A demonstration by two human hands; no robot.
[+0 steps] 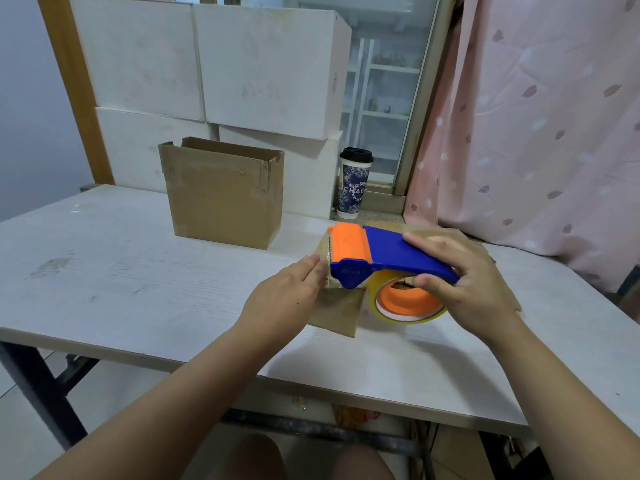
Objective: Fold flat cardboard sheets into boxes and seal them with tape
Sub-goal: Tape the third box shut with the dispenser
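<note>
Head view of a taping station: the right hand (474, 282) grips the blue handle of the tape dispenser (388, 252), fingers curled over its top and thumb hooked under its lower edge, holding it just above the cardboard sheet (341, 313). The dispenser's orange roller and toothed blade point to the left; its clear tape roll (408, 306) on an orange hub hangs below the handle. The left hand (287, 292) lies with fingers straight and together, the tips touching the sheet's left edge just beside the blade and closed round nothing. The sheet lies flat on the white table (138, 271), near its right front part. Farther back on the table stands an open brown box (221, 199), flaps up. Behind it, stacked white boxes (263, 71); a lidded cup (353, 185) beside them; a pink curtain (536, 133) at right
</note>
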